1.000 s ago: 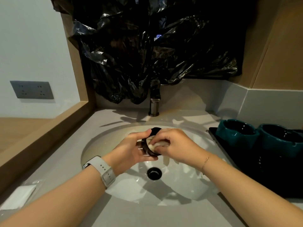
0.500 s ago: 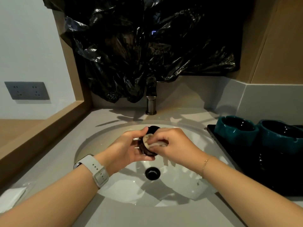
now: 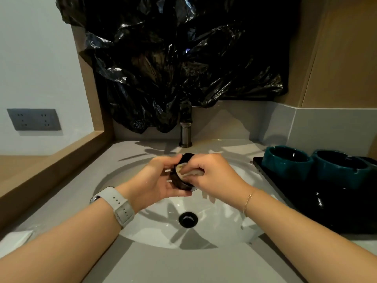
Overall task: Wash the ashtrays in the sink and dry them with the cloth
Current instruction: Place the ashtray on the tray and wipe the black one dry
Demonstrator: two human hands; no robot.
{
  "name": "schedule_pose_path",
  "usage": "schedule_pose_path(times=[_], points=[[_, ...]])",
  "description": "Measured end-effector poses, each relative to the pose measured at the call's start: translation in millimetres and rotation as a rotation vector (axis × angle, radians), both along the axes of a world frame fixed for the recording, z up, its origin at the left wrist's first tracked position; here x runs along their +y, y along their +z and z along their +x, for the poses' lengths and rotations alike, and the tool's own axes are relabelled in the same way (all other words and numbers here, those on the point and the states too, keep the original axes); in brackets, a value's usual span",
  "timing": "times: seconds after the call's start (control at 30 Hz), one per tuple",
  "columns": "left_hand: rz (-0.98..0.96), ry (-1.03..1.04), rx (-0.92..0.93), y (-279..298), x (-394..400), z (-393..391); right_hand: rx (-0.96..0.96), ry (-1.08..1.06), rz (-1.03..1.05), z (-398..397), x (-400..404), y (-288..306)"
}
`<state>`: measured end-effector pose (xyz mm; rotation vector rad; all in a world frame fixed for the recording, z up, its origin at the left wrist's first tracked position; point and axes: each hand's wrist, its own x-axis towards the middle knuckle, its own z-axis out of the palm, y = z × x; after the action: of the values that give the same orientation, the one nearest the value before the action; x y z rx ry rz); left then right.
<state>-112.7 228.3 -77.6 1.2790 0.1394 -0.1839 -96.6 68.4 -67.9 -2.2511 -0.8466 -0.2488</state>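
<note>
Frame centre, over the sink [image 3: 130, 231]: left hand [image 3: 155, 180] cups the dark ashtray [image 3: 179, 180], tilted on edge. Right hand [image 3: 214, 176] pinches the pale cloth [image 3: 183, 171] inside it, same grip as a second ago; wiping continues. Teal ashtrays [image 3: 285, 162] wait right.

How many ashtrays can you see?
3. A black ashtray is held in the hands over the sink. Two teal ashtrays stand on the black tray at right. More may hide past the right edge.
</note>
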Motion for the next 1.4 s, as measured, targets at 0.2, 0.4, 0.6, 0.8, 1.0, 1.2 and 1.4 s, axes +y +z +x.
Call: schedule_pose_path(times=[0.2,0.4,0.6,0.8,1.0,1.2,1.4], points=[[-0.006,0.019,0.005,-1,-11,1,-0.135,-0.328,-0.261,0,8,5],[-0.087,0.071,0.043,6,-1,2,-0.125,-0.063,0.008,1,17,8],[0.001,0.062,0.053,1,-3,-3,0.032,-0.135,-0.190,1,13,15],[-0.056,0.084,-0.013,2,0,-3,0.183,-0.303,0.495,6,-29,31],[-0.091,0.032,-0.062,3,0,-4,0.553,-0.237,0.793,23,-23,13],[-0.197,0.032,-0.033,1,-6,-2,0.635,-0.048,0.644,14,-8,-2],[-0.194,0.044,-0.020,5,-12,-7,0.532,-0.064,0.570,10,-6,-2]])
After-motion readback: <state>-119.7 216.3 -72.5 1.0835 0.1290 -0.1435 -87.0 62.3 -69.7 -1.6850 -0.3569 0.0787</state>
